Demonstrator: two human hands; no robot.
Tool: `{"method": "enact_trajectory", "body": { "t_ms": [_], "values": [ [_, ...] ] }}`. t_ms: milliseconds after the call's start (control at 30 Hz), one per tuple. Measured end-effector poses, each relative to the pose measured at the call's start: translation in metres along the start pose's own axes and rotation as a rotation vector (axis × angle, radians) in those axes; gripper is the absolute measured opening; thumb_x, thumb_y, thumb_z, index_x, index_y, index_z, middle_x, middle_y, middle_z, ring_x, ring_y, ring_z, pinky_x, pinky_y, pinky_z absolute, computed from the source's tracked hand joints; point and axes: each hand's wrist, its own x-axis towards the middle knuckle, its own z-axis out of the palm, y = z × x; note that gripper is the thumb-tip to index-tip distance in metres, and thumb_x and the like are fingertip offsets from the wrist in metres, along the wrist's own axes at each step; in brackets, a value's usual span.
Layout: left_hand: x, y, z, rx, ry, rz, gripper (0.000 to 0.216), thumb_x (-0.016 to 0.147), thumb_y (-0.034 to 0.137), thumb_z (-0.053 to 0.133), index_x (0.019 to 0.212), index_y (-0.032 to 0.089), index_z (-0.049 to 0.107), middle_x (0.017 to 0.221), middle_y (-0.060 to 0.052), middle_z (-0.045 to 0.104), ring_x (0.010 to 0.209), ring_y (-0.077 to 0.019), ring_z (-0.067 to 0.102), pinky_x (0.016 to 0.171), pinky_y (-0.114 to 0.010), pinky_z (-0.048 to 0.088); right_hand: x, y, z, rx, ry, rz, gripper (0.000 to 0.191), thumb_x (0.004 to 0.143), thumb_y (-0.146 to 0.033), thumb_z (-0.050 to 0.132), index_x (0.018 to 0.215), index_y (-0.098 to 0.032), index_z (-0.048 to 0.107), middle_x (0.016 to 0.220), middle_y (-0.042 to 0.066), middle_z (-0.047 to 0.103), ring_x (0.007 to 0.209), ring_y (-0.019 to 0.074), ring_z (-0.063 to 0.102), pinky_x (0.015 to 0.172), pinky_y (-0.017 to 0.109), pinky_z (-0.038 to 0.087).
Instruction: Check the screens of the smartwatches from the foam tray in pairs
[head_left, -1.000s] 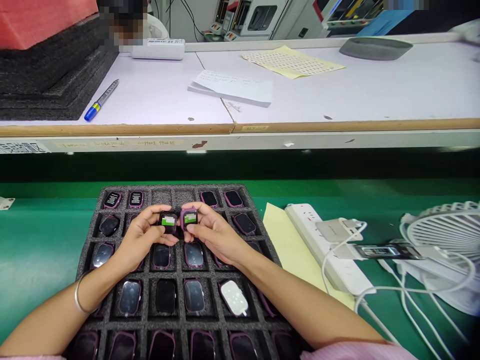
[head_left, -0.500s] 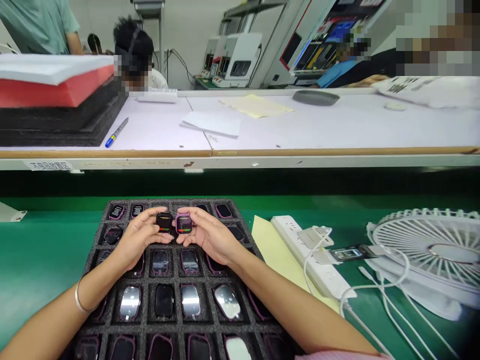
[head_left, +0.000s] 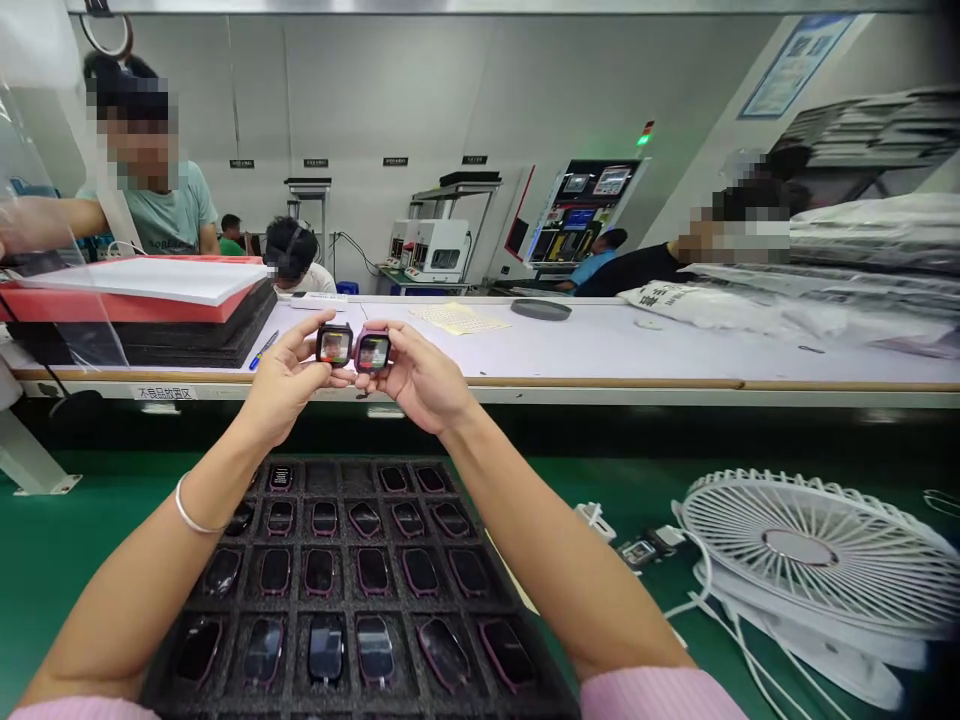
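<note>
Between the thumb and fingers of my left hand is a dark-cased smartwatch, its lit screen facing me. My right hand grips a purple-cased smartwatch by its edge, screen lit as well. The two watches are side by side, nearly touching, raised in front of the shelf edge. Below them lies a black foam tray whose compartments hold several strapless watches, many with purple rims and dark screens. Two compartments in its far row have no watch in them.
A white fan with cables stands at the right on the green table. The shelf runs across behind the tray, bearing stacked foam sheets, a pen and a grey dish. Several people are beyond it.
Both hands have lifted the two watches from just above the tray to the height of the shelf. The camera view has tilted upward, showing more of the room.
</note>
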Motion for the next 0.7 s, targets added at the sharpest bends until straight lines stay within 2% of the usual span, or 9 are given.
{"method": "enact_trajectory", "body": {
  "t_ms": [133,333,700],
  "values": [
    [0.009,0.000,0.001,0.023,0.008,0.071,0.066,0.067,0.009,0.066,0.132,0.019,0.056,0.095,-0.001,0.070,0.069,-0.0102,0.070,0.076,-0.027,0.061,0.005,-0.006,0.001,-0.029,-0.030,-0.048,0.022,0.086,-0.030,0.061,0.106,-0.021,0.059,0.084,0.000,0.070,0.061,0.0139,0.066,0.059,0.029,0.053],
    [0.024,0.003,0.002,0.050,0.021,0.093,0.070,0.064,0.009,0.067,0.132,0.017,0.057,0.093,-0.001,0.070,0.068,-0.0100,0.069,0.073,-0.026,0.060,0.016,-0.011,-0.003,-0.115,-0.058,-0.101,0.047,0.067,-0.011,0.067,0.112,-0.022,0.058,0.080,-0.004,0.069,0.066,0.0136,0.069,0.066,0.027,0.053],
    [0.052,0.046,0.012,0.043,-0.026,0.224,0.072,0.064,0.011,0.072,0.134,0.018,0.055,0.090,0.001,0.068,0.067,-0.0113,0.071,0.070,-0.026,0.059,0.038,-0.060,0.010,-0.211,-0.132,-0.235,0.051,0.065,-0.009,0.063,0.114,-0.023,0.056,0.083,-0.004,0.067,0.070,0.0135,0.068,0.067,0.028,0.053]
  ]
}}
